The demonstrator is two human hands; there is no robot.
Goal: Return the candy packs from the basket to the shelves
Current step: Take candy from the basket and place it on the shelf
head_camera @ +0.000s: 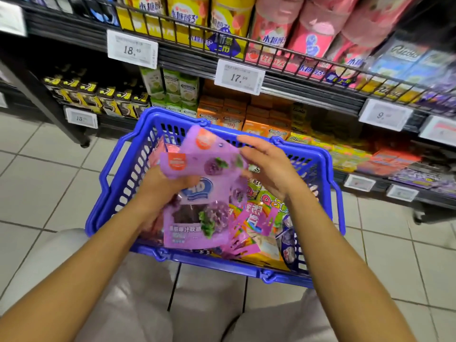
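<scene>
**Head view: purple candy packs gathered above the basket**

Head view: two purple candy packs (197,159) are held just above the blue basket (116,174), over its left half, with more packs (256,218) lying inside toward the right wall. The step is judged best done by squaring the packs together before they are carried up to the shelves (308,95) behind the basket's far rim. The left hand (170,186) is curled round the packs from beneath. The fingers (249,141) of the right hand (269,166) are loosely bent, touching the packs' right edge; a firm pinch cannot be confirmed.
</scene>
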